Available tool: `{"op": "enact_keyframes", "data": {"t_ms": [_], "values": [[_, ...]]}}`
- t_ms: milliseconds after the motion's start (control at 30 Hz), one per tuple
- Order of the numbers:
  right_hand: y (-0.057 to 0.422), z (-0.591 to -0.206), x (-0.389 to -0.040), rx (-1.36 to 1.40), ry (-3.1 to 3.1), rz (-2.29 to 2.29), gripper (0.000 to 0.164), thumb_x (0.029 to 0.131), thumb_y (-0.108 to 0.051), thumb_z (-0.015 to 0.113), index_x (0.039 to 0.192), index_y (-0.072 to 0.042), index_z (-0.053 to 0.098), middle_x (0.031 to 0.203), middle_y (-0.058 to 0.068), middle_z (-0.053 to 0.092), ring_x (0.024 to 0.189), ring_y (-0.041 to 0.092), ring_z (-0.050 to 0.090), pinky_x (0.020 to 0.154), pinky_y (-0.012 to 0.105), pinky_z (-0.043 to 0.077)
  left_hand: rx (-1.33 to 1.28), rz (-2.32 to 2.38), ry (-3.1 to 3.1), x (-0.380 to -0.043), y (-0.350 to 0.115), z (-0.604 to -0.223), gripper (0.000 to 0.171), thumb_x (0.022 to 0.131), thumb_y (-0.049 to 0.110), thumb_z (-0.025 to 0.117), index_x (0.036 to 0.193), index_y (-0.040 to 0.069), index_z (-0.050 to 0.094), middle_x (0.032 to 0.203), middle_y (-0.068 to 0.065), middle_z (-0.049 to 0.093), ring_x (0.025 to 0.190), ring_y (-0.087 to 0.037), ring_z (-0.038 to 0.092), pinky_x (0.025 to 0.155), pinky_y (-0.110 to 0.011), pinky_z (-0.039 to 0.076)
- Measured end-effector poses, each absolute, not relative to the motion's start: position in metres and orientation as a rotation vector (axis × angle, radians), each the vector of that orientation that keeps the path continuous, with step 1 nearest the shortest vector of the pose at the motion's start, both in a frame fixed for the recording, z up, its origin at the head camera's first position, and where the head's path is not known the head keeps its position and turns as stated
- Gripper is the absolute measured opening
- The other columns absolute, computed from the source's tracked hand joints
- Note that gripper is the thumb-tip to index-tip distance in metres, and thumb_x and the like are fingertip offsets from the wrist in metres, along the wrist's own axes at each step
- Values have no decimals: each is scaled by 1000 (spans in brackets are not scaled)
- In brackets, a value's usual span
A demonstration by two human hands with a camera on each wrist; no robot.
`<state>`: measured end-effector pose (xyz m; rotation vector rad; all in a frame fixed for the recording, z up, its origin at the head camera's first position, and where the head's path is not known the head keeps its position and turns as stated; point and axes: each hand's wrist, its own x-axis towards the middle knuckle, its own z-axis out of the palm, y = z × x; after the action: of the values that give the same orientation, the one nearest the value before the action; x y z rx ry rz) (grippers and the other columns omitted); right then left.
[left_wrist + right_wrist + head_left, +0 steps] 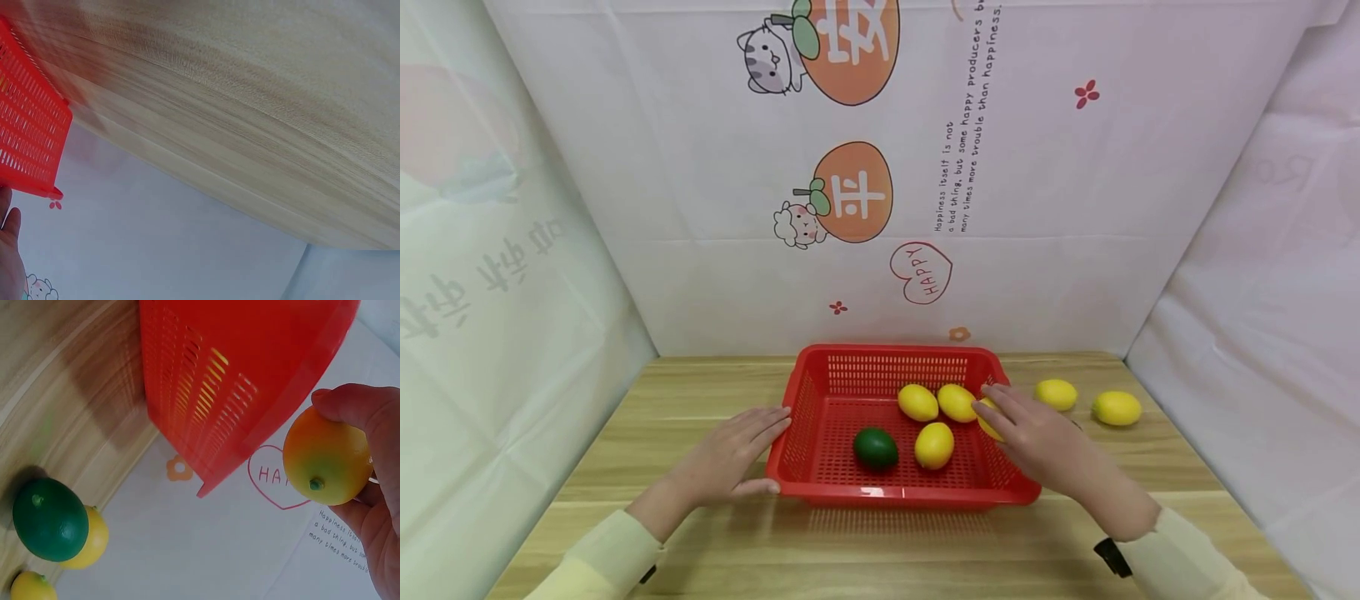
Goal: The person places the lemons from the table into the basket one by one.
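Note:
A red plastic basket (pixel 910 493) with slotted walls stands on the table. My left hand (pixel 730 454) touches its left rim with extended fingers and thumb. At the right rim, my right hand (pixel 1048 437) holds a yellow lemon (pixel 328 459) between thumb and fingers, above the basket's edge. Inside the basket lie a dark green lemon-shaped fruit (pixel 876 449) and three yellow lemons, one of them nearest the front (pixel 934 446). The right wrist view shows the held lemon's green stem end; the palm side of the hand is partly out of frame.
Right of the basket, two yellow lemons, a nearer-in lemon (pixel 1056 395) and an outer lemon (pixel 1117 408), lie on the wooden table (pixel 700 383). Another dark green fruit (pixel 50 519) sits there, mostly hidden by my right hand in the head view. White printed sheets surround the table.

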<state>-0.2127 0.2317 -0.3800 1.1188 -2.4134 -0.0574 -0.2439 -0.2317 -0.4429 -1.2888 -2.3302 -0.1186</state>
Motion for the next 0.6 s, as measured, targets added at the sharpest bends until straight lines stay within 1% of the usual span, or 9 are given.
{"op": "enact_keyframes", "data": {"t_ms": [267, 467, 600], "values": [[223, -384, -212, 1142, -2466, -39, 67, 69, -11, 88, 128, -3, 58, 128, 22, 58, 116, 36, 58, 84, 45, 54, -1281, -106, -2341, -243, -232, -442, 84, 92, 67, 43, 136, -4, 51, 140, -18, 50, 127, -33, 49, 101, -49, 43], [217, -386, -211, 1157, -2532, -54, 66, 71, -16, 87, 130, -5, 59, 128, 20, 58, 118, 35, 57, 86, 47, 53, -1282, -105, -2346, -243, -232, -443, 83, 92, 66, 44, 136, -4, 51, 141, -18, 50, 127, -34, 49, 101, -49, 43], [213, -386, -212, 1178, -2577, -73, 63, 74, -17, 86, 130, -4, 58, 130, 20, 57, 119, 36, 55, 85, 45, 54, -1279, -100, -2350, -243, -232, -443, 84, 92, 67, 43, 137, -4, 51, 141, -18, 49, 127, -34, 48, 102, -49, 42]]}}
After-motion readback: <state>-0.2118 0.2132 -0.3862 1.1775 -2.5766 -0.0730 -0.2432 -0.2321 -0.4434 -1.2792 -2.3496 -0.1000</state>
